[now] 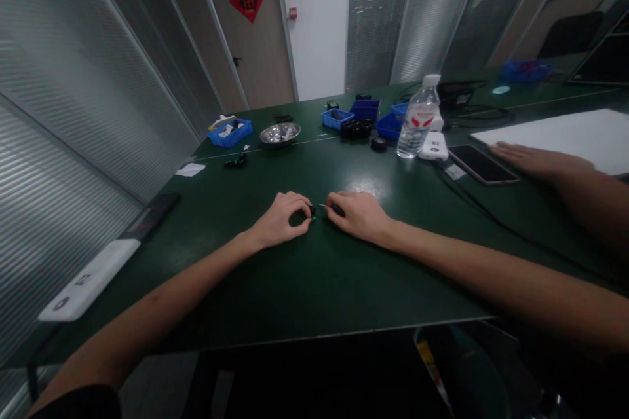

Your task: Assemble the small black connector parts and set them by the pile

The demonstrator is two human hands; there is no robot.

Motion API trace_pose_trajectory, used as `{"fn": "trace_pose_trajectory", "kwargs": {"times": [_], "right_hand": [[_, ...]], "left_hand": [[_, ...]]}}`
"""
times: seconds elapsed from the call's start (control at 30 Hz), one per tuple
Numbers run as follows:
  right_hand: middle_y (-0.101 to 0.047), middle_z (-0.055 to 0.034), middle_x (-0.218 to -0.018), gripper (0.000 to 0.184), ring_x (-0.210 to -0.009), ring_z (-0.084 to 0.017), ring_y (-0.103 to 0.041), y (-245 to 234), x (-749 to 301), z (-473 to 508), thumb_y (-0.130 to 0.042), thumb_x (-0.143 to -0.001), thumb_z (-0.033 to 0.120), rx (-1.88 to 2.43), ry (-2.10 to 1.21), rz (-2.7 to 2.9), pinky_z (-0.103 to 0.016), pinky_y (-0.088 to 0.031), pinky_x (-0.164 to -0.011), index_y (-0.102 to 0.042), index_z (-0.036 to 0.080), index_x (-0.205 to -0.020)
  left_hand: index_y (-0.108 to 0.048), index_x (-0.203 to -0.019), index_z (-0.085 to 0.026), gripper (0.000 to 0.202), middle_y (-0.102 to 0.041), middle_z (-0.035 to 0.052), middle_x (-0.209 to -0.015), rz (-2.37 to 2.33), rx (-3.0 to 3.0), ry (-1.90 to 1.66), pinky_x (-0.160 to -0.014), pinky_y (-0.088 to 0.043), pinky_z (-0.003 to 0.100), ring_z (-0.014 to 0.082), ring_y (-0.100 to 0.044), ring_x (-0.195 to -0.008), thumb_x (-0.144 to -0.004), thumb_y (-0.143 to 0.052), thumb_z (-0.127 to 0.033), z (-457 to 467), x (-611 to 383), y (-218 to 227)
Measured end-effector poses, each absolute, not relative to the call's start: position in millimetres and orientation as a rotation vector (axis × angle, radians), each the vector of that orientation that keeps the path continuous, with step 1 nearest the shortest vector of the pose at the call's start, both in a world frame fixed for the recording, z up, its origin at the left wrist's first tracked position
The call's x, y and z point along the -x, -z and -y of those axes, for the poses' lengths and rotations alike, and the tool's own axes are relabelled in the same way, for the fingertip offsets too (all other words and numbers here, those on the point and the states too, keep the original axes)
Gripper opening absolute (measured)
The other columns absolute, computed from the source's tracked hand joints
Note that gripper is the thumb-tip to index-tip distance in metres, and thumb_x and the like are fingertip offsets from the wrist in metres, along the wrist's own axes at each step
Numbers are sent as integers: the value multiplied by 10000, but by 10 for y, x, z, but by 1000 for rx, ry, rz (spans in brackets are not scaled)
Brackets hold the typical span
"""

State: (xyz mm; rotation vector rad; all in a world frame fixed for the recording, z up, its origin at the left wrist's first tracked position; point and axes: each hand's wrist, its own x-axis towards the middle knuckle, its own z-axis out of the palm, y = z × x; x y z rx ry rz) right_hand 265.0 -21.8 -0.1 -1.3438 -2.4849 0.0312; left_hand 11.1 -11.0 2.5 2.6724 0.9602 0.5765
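Note:
My left hand (285, 219) pinches a small black part (312, 211) between thumb and fingertips, just over the green table. A speck of green shows at the part's lower edge; its exact kind is too small to tell. Facing it, my right hand (361, 215) is closed around a thin tool with a dark handle (338, 209). The tool's slim metal shaft (321, 205) points left toward the black part, and whether the tip touches it I cannot tell.
Behind my hands are a metal bowl (280, 134), blue bins (230, 133), a black item (236, 161) and a water bottle (420, 118). A phone (483, 163) lies on the right, beside another person's hand (535, 160). A white power bank (91, 280) lies at left.

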Motion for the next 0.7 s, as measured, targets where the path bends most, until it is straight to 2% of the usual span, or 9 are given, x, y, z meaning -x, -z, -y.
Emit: {"fn": "trace_pose_trajectory", "kwargs": {"times": [0.17, 0.33, 0.53, 0.7], "right_hand": [[-722, -43, -959, 289, -730, -170, -610, -14, -2659, 225, -428, -1030, 427, 1335, -46, 2495, -294, -289, -605, -640, 232, -1061], [-723, -41, -964, 293, -728, -163, -608, -18, -2670, 219, -436, -1031, 430, 1321, -81, 2502, -289, -298, -602, -645, 227, -1063], [-722, -38, -948, 287, -720, -163, -605, -1, -2673, 213, -444, -1028, 424, 1298, -66, 2481, -288, -300, -607, -650, 227, -1059], [-716, -32, -917, 279, -699, -157, -597, 2, -2671, 209, -449, -1026, 419, 1286, -81, 2479, -286, -297, -601, -651, 228, -1044]], "left_hand": [[-662, -1011, -194, 187, -665, 84, -1226, -1159, -2678, -585, -1014, -383, 468, 273, -543, -1203, -931, -598, -351, -238, 229, 14], [-679, -973, -193, 234, -676, 92, -1220, -1617, -2555, -638, -1035, -351, 512, 308, -553, -1174, -907, -601, -404, -715, 984, 94], [-741, -947, -203, 256, -719, 106, -1179, -2174, -2331, -659, -1032, -369, 490, 346, -583, -1160, -839, -646, -416, -1025, 1909, 256], [-757, -902, -223, 244, -705, 73, -1256, -2308, -2210, -812, -1024, -410, 464, 348, -563, -1239, -815, -662, -430, -1078, 2170, 293]]}}
